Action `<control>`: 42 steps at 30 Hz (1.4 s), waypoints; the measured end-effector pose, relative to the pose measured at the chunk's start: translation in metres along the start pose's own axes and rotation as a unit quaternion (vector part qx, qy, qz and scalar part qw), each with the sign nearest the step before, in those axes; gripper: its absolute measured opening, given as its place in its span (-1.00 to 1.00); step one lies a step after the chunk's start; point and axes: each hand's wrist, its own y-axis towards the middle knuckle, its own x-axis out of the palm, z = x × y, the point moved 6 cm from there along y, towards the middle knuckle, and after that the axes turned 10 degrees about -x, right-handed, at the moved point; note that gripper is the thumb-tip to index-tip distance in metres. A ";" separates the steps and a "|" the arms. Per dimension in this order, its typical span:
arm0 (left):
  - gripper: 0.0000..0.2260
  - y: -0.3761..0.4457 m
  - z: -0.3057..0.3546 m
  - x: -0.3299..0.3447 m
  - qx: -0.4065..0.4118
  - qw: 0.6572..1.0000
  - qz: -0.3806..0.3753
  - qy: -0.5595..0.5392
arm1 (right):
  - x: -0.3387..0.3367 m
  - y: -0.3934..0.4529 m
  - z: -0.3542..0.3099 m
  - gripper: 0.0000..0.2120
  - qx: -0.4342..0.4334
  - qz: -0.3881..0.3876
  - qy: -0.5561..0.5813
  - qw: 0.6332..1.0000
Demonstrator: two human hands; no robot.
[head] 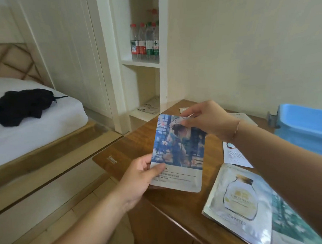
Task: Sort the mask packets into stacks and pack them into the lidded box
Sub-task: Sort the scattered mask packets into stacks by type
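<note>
Left hand (139, 178), lower centre of frame, nearest the lens: thumb curled over the front of a mask packet (178, 154), fingers behind it, gripping its lower left corner. Packet is upright, held above the near left part of the bench (172, 212), printed face toward the camera; print shows a blue-toned figure with flowers, white band with text along the bottom.

Right hand (206, 118), centre of frame: fingers and thumb pinch the same packet at its top edge, right of the middle. Thin bracelet on that wrist. So the packet spans between the two hands, left hand at its bottom left, right hand at its top.

Bed (36, 123), left of frame: white sheet, dark garment (22, 106) bunched on it, quilted headboard behind.

Bench, wood, centre to lower right. Blue box (304, 126) at the right edge, well apart from the held packet; only part of it is in view, lid not discernible.

Silver packet stack (239, 202), lower right, flat on the bench, top packet printed with a bottle; it lies under the right forearm and just beside the held packet's lower right corner. A teal-printed packet (290, 227) overlaps its right side.

White packet (234, 154) flat on the bench, right of centre, partly hidden by the right forearm. More pale packets (247, 118) beyond the right hand; detail too blurred to read.

Shelf unit, upper centre: water bottles (144, 41) with red and green labels standing in a row.
</note>
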 end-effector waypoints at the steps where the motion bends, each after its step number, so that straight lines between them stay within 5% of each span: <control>1: -0.73 -0.003 -0.001 0.003 -0.010 1.000 -0.010 -0.009 | -0.002 -0.004 0.007 -0.92 0.022 0.005 0.032 0.999; 4: -0.66 -0.014 0.002 0.024 -0.033 0.998 -0.056 -0.012 | -0.019 -0.025 0.026 -0.88 0.057 -0.004 0.064 0.996; 8: -0.30 -0.030 0.009 0.066 0.004 0.991 -0.084 0.103 | -0.069 -0.072 0.054 -0.84 0.081 0.022 0.037 0.996; 14: -0.50 -0.046 0.000 0.155 0.052 0.945 -0.122 0.299 | -0.136 -0.161 0.103 -0.80 0.151 0.081 0.029 0.985; 22: -0.37 -0.058 -0.014 0.220 0.178 0.791 -0.070 0.581 | -0.164 -0.219 0.147 -0.84 0.202 0.092 -0.073 0.972; 26: -0.38 -0.059 -0.021 0.224 0.168 0.754 -0.084 0.629 | -0.162 -0.215 0.150 -0.83 0.148 0.064 -0.201 0.966; 31: -0.38 -0.057 -0.021 0.221 0.149 0.746 -0.106 0.640 | -0.157 -0.216 0.145 -0.71 0.107 0.051 -0.310 0.943; 35: -0.40 -0.055 -0.020 0.220 0.167 0.750 -0.127 0.627 | -0.138 -0.213 0.132 -0.75 0.070 -0.009 -0.283 0.957; 38: -0.45 -0.047 -0.008 0.217 0.198 0.789 -0.135 0.566 | -0.126 -0.212 0.135 -0.71 0.075 -0.072 -0.340 0.935; 42: -0.63 0.027 0.026 0.193 0.229 0.832 -0.073 0.500 | -0.119 -0.187 0.128 -0.83 0.063 -0.035 -0.307 0.949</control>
